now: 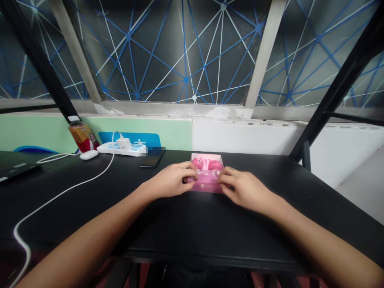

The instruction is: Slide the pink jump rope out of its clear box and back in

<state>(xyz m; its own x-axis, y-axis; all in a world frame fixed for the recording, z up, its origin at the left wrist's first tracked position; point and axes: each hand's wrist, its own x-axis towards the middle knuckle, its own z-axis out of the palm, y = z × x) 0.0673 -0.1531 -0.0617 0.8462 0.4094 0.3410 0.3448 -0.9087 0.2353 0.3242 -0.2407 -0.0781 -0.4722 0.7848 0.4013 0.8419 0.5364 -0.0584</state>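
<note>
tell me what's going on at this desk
A person has both hands at a small pink box on the black desk: the left hand at its left side, the right hand at its right. Inside the box show pink pieces with a pale cord. A phone and a white power strip lie farther left.

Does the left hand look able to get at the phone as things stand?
Probably yes: the dark phone lies on the black desk near the left hand, nothing visible between them, though that hand is at the pink box.
</note>
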